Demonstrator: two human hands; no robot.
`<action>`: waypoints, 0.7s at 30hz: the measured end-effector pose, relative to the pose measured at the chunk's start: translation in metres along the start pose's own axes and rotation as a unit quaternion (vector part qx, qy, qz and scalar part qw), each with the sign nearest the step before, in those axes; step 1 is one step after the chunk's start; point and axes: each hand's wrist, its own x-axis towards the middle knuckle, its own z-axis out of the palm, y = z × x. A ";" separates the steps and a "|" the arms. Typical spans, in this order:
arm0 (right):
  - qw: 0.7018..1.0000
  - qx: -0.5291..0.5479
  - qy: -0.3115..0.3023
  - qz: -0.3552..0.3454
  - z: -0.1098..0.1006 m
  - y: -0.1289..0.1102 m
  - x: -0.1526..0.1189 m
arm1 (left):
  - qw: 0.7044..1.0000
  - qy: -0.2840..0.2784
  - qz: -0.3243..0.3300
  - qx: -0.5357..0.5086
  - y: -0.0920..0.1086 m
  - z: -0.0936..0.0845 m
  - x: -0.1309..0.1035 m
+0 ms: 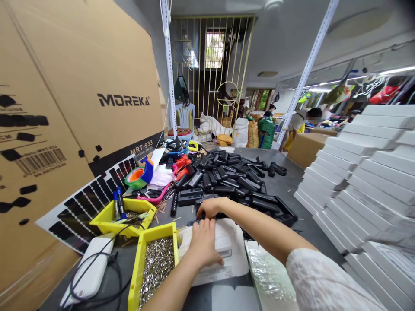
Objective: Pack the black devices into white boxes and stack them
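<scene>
Handling the dark piece [192,223] before the black pile [223,175] seems the step, right hand [210,207] curled, left hand [203,244] half-spread, whether gripping I cannot tell, the next move likely calling for a steady hold

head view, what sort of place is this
Probably a small assembly or packing workshop: a yellow bin full of small metal parts, a heap of black pieces on the table, and tall stacks of white boxes beside it.
</scene>
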 end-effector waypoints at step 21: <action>0.940 -0.123 0.121 0.294 0.007 0.038 -0.010 | 1.000 0.006 0.008 -0.022 0.002 -0.006 -0.002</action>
